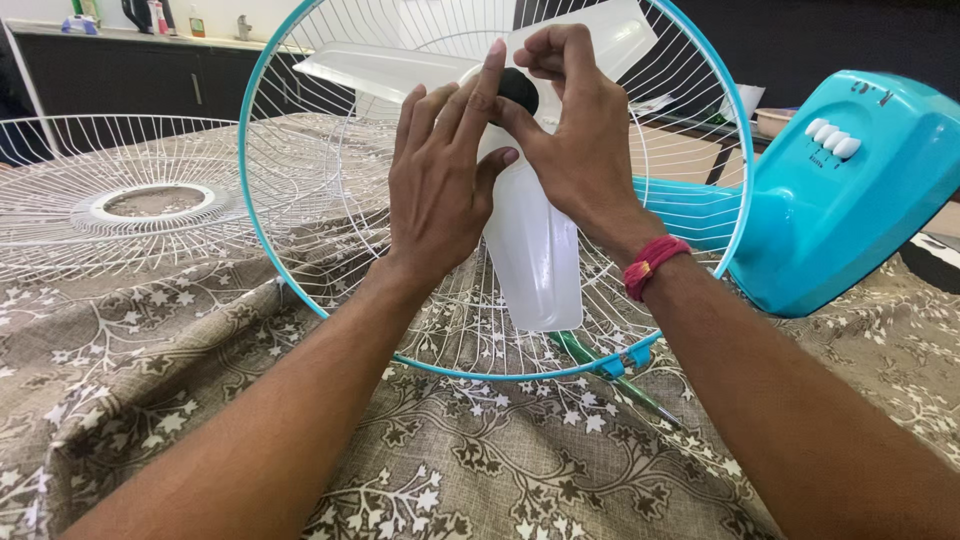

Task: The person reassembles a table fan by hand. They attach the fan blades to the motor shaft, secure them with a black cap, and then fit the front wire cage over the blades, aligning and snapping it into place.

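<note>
A table fan lies on its side on a patterned cloth. Its rear wire guard with a turquoise rim (300, 290) faces me, and translucent white blades (535, 250) sit inside it. My right hand (575, 130) pinches the black cap (520, 90) at the blades' hub. My left hand (440, 180) rests flat against the hub and a blade, fingers up beside the cap. A red band (655, 265) wraps my right wrist. The turquoise fan base (840, 210) with white buttons (832, 138) lies to the right.
A loose white front guard (130, 195) lies flat at the left on the brown floral cloth (480, 470). A green-handled screwdriver (610, 380) lies under the guard's lower rim. Dark cabinets and a counter with bottles (150, 50) stand behind.
</note>
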